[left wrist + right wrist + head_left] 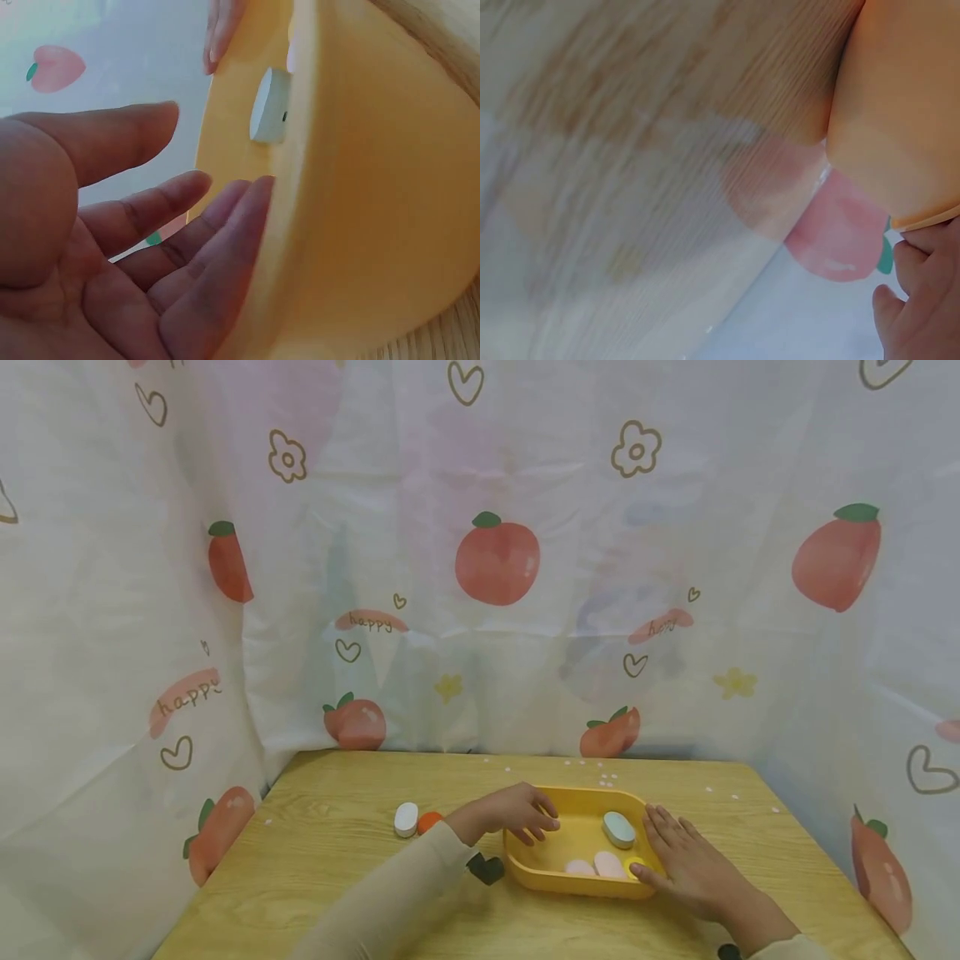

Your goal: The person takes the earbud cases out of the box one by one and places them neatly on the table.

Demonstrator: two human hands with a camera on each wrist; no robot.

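Observation:
A yellow tray (pixel 570 884) stands on the wooden table. My left hand (pixel 519 811) hangs over its left rim with loosely bent fingers and nothing in them; in the left wrist view, the left hand (pixel 157 240) shows an empty palm beside the tray wall. Along the right rim my right hand (pixel 690 864) rests with straight fingers, its thumb over the near right corner. Inside the tray lie a pale green oval piece (pixel 618 830), a pink oval piece (pixel 609 864), another pink piece (pixel 579 867) and a yellow round piece (pixel 634 867), partly hidden by the thumb.
Left of the tray, a white oval piece (pixel 406 819) and an orange round piece (pixel 429 822) lie on the table, the orange one partly behind my left forearm. A dark object (pixel 486 868) shows beside that sleeve. A patterned curtain (pixel 495 685) encloses the table's back and sides.

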